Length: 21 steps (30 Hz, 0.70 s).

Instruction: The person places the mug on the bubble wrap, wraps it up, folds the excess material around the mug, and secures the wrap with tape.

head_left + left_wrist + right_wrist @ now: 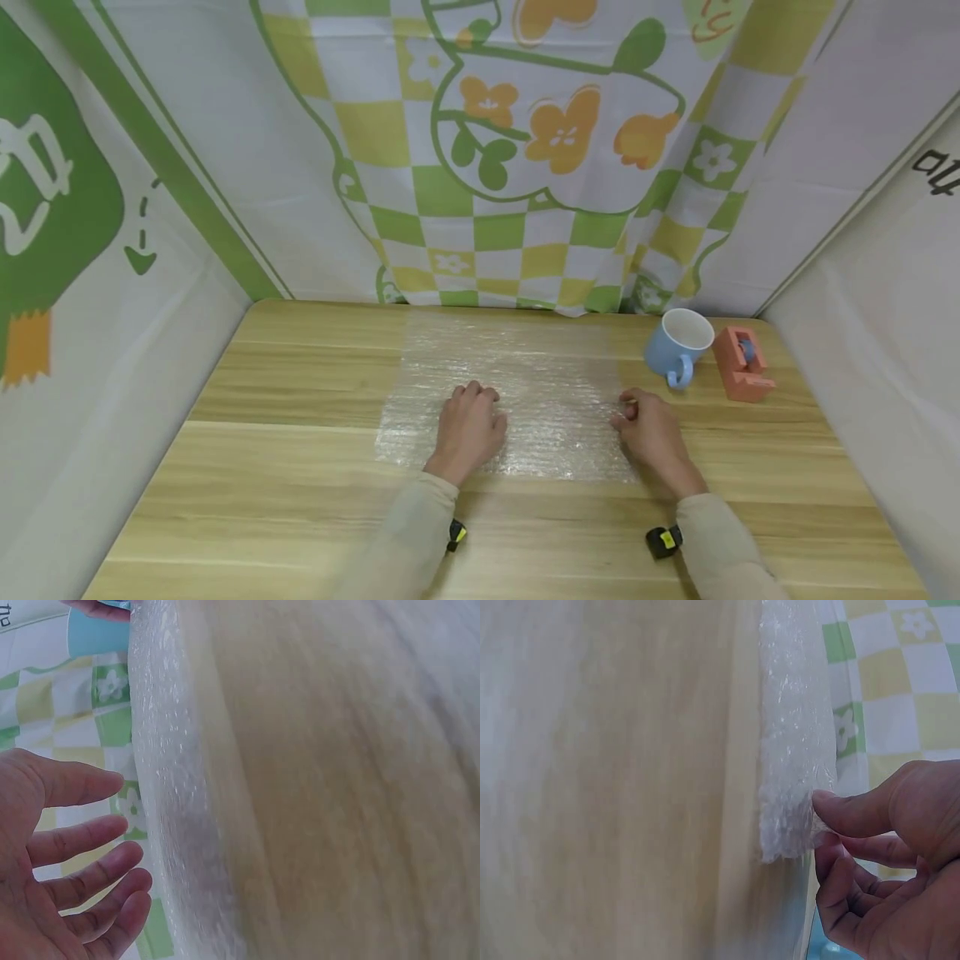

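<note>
A clear sheet of bubble wrap (555,400) lies flat on the wooden table. My right hand (654,433) pinches its right edge between thumb and finger, as the right wrist view shows with the bubble wrap (795,735) bunched a little at the fingertips. Over the left part of the sheet is my left hand (468,429). In the left wrist view the left hand (67,862) has its fingers spread and loosely bent, with nothing between them; whether it touches the sheet I cannot tell.
A light blue mug (678,346) stands at the back right of the table (285,467), its handle toward me. Beside it is a coral tape dispenser (742,367). A checked, flowered curtain (517,233) hangs along the back edge, and pale walls rise on both sides.
</note>
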Available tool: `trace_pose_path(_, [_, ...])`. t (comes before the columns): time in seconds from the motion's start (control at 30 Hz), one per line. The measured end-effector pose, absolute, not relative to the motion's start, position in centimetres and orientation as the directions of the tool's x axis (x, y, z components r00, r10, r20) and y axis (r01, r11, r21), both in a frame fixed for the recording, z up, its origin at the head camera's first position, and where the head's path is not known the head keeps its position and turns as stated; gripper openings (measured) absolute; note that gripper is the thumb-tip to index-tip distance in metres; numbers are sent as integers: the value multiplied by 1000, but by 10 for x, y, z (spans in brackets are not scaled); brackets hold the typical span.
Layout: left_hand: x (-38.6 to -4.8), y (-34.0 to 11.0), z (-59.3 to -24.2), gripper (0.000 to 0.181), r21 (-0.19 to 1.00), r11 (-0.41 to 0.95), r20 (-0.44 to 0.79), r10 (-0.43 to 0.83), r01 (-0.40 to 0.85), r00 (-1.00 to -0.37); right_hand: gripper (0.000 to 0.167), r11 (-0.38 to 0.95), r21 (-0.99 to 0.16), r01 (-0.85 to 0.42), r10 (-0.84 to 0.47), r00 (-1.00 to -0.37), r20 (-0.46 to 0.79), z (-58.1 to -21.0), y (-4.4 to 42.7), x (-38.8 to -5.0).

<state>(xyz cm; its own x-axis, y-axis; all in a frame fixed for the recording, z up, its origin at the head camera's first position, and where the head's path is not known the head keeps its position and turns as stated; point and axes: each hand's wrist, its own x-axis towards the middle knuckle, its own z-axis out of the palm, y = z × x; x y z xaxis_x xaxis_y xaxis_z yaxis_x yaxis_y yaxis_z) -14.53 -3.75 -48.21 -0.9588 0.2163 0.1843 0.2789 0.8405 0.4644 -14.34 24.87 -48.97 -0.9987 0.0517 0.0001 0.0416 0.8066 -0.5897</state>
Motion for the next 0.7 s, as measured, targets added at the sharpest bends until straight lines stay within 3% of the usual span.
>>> trace_pose_path(0.7, [-145,-41,-488,21,432,854,213,215,289,-953,31,820,-568,70,98,-995,20,-489,278,-147])
